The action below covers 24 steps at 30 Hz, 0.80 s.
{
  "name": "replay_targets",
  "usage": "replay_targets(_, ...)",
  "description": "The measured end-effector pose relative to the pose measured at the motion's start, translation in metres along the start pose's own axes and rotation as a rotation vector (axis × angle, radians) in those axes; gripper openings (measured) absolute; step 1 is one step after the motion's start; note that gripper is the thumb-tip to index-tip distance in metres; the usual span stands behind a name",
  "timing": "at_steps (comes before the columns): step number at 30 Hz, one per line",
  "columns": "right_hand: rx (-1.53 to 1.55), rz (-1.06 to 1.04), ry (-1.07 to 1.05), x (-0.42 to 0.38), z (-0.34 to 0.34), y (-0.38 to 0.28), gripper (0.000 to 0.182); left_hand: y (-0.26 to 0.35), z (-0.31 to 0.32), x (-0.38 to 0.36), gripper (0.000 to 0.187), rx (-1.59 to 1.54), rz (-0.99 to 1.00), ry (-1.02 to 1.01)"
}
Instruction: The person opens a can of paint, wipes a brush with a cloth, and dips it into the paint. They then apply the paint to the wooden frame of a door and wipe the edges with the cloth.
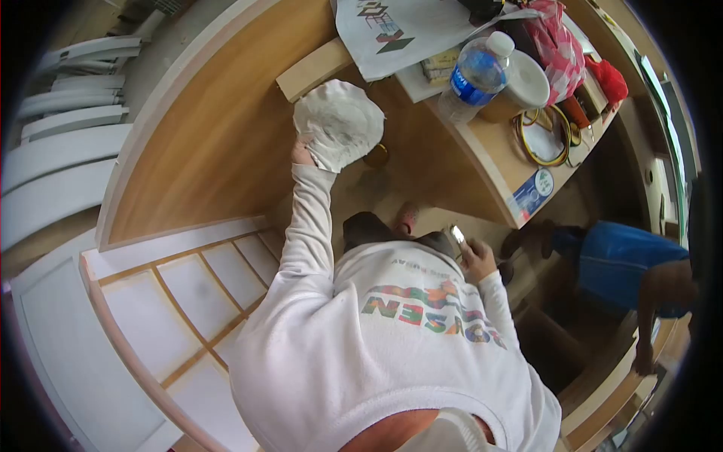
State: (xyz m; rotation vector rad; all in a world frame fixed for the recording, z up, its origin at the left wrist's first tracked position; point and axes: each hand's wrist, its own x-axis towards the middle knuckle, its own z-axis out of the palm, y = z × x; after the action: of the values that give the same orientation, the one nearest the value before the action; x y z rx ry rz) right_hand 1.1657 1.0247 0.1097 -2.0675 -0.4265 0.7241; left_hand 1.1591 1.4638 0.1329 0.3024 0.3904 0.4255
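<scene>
My left hand (302,150) is closed under a rounded slab heaped with off-white putty (339,124). The putty hides most of my fingers and whatever supports it. This load is held up beside the curved wooden panel, just below a short wood block (312,69). Lower and to the right, near my waist, my right hand (479,261) is wrapped round a small putty knife (457,234), whose shiny blade points up and away from my fingers. The knife touches nothing that I can see.
A wooden counter (497,162) carries a plastic bottle (474,79), a white-lidded tub (527,83), yellow tape rings (544,135) and a printed sheet (399,34). Gridded panelling (181,286) stands at left. A person in blue (629,264) is at right.
</scene>
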Motion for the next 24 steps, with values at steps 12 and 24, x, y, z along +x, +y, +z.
replay_targets(12, -0.215, 0.018, 0.467, 0.019, 0.083, -0.179, 0.024, -0.057, 0.029, -0.075, 0.045, 0.221, -0.655, -0.342)
replay_targets(24, 0.336, 0.107, 1.095, -0.065, 0.142, -0.134, 0.023, -0.124, 0.052, -0.104, 0.037, 0.8, -1.163, -0.783)
